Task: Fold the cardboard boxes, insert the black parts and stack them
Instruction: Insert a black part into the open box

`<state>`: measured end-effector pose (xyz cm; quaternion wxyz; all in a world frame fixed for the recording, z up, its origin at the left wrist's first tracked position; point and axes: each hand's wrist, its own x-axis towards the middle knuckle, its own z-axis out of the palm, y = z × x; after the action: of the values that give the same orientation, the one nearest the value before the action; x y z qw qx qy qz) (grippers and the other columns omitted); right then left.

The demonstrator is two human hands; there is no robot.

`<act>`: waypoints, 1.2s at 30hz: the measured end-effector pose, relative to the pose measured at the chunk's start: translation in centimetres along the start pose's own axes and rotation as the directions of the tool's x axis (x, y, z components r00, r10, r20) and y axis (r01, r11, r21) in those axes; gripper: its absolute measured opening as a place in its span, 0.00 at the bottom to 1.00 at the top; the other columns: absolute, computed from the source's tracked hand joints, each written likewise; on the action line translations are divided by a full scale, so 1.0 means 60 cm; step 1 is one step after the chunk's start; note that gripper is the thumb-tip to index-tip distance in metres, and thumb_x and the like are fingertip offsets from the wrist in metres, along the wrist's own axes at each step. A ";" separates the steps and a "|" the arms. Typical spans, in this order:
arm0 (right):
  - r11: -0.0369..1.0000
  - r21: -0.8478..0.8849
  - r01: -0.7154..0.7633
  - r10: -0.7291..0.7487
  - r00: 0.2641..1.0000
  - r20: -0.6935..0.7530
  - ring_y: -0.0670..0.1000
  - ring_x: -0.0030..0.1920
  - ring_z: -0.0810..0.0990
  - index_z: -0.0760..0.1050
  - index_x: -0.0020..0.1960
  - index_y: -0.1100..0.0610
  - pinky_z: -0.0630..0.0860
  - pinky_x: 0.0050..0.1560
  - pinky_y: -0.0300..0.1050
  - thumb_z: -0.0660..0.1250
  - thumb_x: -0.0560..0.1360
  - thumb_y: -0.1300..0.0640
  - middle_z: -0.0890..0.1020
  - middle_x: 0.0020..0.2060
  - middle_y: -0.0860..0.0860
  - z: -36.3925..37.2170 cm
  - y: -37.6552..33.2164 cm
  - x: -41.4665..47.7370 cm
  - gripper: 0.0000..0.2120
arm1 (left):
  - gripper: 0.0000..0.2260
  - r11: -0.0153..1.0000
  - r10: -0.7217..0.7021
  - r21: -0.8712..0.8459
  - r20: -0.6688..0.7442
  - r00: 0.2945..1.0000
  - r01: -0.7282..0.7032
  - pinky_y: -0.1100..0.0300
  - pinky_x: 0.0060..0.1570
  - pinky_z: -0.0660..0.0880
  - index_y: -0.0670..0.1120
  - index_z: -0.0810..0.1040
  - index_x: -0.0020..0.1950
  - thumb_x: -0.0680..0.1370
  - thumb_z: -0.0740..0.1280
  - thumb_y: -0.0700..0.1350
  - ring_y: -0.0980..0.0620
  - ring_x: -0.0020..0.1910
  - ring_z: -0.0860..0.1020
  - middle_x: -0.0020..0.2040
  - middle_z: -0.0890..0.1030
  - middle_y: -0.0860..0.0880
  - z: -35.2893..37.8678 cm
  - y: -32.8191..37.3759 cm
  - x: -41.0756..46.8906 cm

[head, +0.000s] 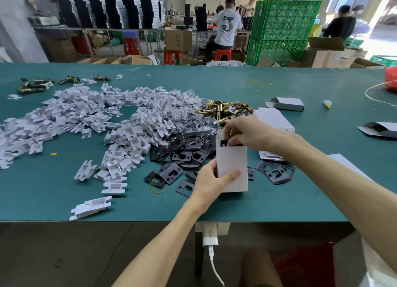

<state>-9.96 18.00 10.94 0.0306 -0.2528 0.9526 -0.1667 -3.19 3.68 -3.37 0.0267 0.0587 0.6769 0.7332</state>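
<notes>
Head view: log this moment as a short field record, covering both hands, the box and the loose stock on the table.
left hand: grips the lower part of the upright white box
right hand: pinches a black part at the box's open top
black part: partly inside the box
loose black parts: piled on the green table around the box
white inserts: heap to the left
brass latches: heap beyond the box
flat box blanks: right of the latches
</notes>
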 end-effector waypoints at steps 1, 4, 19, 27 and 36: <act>1.000 -0.020 0.007 -0.007 0.999 0.036 0.52 0.50 0.82 0.81 0.52 0.56 0.78 0.53 0.47 0.69 0.79 0.63 0.85 0.47 0.52 0.005 -0.002 -0.003 0.05 | 0.22 1.000 0.000 -0.003 0.002 1.000 0.000 0.57 0.51 0.83 0.53 0.81 0.61 0.71 0.80 0.57 0.54 0.54 0.85 0.54 0.87 0.53 0.000 0.000 -0.001; 0.999 -0.047 0.000 0.005 0.996 0.094 0.52 0.56 0.80 0.81 0.57 0.57 0.77 0.60 0.50 0.62 0.82 0.65 0.84 0.54 0.53 0.014 -0.008 -0.008 0.10 | 0.20 1.000 -0.002 -0.006 0.005 1.000 0.002 0.58 0.50 0.83 0.54 0.81 0.60 0.71 0.80 0.56 0.54 0.53 0.86 0.54 0.87 0.54 0.000 0.001 -0.001; 0.990 0.137 0.045 0.006 0.938 -0.347 0.49 0.42 0.83 0.78 0.51 0.58 0.79 0.49 0.46 0.58 0.83 0.63 0.84 0.40 0.49 0.015 0.010 -0.009 0.10 | 0.20 1.000 -0.009 -0.013 -0.025 1.000 0.008 0.58 0.50 0.83 0.51 0.81 0.62 0.73 0.80 0.52 0.53 0.54 0.85 0.55 0.87 0.52 0.000 0.002 0.000; 0.908 0.287 -0.305 0.353 0.926 -0.132 0.57 0.62 0.78 0.72 0.70 0.63 0.74 0.66 0.51 0.68 0.81 0.55 0.79 0.64 0.59 0.122 0.092 0.011 0.20 | 0.25 0.942 -0.089 -0.335 -0.203 0.975 0.017 0.52 0.57 0.82 0.46 0.79 0.63 0.71 0.77 0.56 0.49 0.56 0.85 0.56 0.87 0.48 -0.006 0.004 0.009; 0.934 0.162 -0.318 0.354 0.885 -0.302 0.59 0.58 0.74 0.78 0.57 0.59 0.72 0.59 0.52 0.69 0.79 0.57 0.78 0.54 0.58 0.174 0.107 0.016 0.09 | 0.16 0.981 -0.045 -0.192 -0.147 0.988 0.016 0.61 0.48 0.81 0.47 0.79 0.62 0.77 0.77 0.47 0.52 0.52 0.86 0.54 0.87 0.49 0.001 0.005 0.005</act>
<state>-12.34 19.60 -0.98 -0.0853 -0.0509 0.9632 -0.2497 -3.49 3.76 -3.03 -0.0077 -0.0098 0.6048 0.7963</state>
